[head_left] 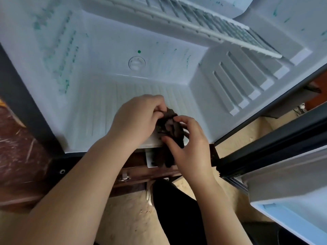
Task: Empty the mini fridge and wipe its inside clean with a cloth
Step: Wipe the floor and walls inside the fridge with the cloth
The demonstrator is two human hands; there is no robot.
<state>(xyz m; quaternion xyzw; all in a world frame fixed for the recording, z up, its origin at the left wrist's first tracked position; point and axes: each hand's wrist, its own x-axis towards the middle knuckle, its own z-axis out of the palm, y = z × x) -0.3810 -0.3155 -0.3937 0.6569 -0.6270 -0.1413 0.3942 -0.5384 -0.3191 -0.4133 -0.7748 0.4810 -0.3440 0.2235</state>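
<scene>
At the front lip of the mini fridge [99, 112], both hands meet over a dark brown cloth [170, 127], bunched and soft-looking, part of it hanging below the lip. The left hand [136, 119] grips its upper edge with fingers [157, 106] curled round the fabric; the right hand [191, 149] pinches its lower right side between thumb and fingers.

Behind the hands the white plastic fridge floor is ribbed front to back and bare as far as the back wall, leaving open room on both sides of the cloth. Smeared green stains [62, 55] streak the left wall and, more faintly, the back wall, where a round moulded fitting [136, 63] sits under a small green dot [139, 51]. Slanted shelf rails [238, 80] ridge the right wall, and a white wire shelf [203, 23] spans the top. The door [283, 183] stands open to the right, with a black seal along its edge.

A small white label [151, 159] shows just below the fridge lip; its print is too small to read. The fridge rests on a dark, scratched wooden cabinet [21, 147] above a sandy beige floor [127, 218].
</scene>
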